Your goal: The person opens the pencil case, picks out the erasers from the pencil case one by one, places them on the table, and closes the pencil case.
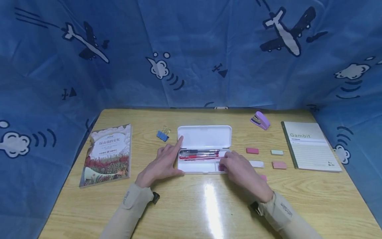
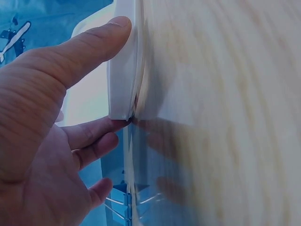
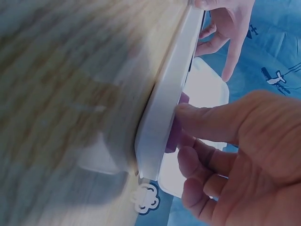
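A white pencil case [image 1: 197, 169] lies on the table with its lid [image 1: 206, 136] raised at the back. Several pens [image 1: 198, 156], black and red, lie in its long compartment. My left hand [image 1: 162, 166] rests at the case's left end. Its thumb [image 2: 101, 40] touches the front wall, and the extended index finger reaches beside the lid. At the right end, my right hand [image 1: 243, 172] pinches a dark pink eraser [image 3: 174, 136] between thumb and fingers, in the small right compartment. Fingers hide part of that eraser.
Right of the case lie several erasers, a red one [image 1: 252, 151], a pale green one [image 1: 277, 152] and a pink one [image 1: 279, 165] among them. Behind stands a purple stapler [image 1: 260, 120]. A notebook [image 1: 310, 146], a book [image 1: 107, 156] and blue binder clips [image 1: 162, 135] flank the case.
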A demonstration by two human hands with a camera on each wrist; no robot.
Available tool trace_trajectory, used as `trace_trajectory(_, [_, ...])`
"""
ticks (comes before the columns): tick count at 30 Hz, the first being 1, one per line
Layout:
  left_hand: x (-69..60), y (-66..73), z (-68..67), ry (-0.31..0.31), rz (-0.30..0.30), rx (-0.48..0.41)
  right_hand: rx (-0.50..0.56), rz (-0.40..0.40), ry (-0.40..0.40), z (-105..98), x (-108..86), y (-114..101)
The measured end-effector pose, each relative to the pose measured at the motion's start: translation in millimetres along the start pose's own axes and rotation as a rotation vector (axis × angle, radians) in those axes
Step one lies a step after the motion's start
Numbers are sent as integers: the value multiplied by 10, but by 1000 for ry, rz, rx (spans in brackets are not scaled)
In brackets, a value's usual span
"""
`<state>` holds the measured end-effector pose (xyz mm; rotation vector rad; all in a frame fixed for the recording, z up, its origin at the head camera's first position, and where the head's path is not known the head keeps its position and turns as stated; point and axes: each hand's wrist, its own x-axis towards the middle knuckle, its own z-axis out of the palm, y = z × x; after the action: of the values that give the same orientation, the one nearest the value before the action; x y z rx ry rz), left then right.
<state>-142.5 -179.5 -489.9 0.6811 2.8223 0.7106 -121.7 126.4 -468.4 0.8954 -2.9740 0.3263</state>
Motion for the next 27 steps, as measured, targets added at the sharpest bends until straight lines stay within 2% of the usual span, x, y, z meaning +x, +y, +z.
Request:
trace_trajectory(7, [-3, 13, -3, -3, -1, -2, -14, 36, 3, -17, -8, -17])
trace_trajectory(15, [-13, 27, -6, 1, -6, -8, 112, 45, 127, -195, -59, 46])
trace_trajectory(21, [-12, 29, -8, 0, -9, 0, 185, 53, 118, -346, -254, 313])
trace_trajectory(27, [-7, 17, -7, 2, -8, -1, 194, 164, 26, -458, -554, 663])
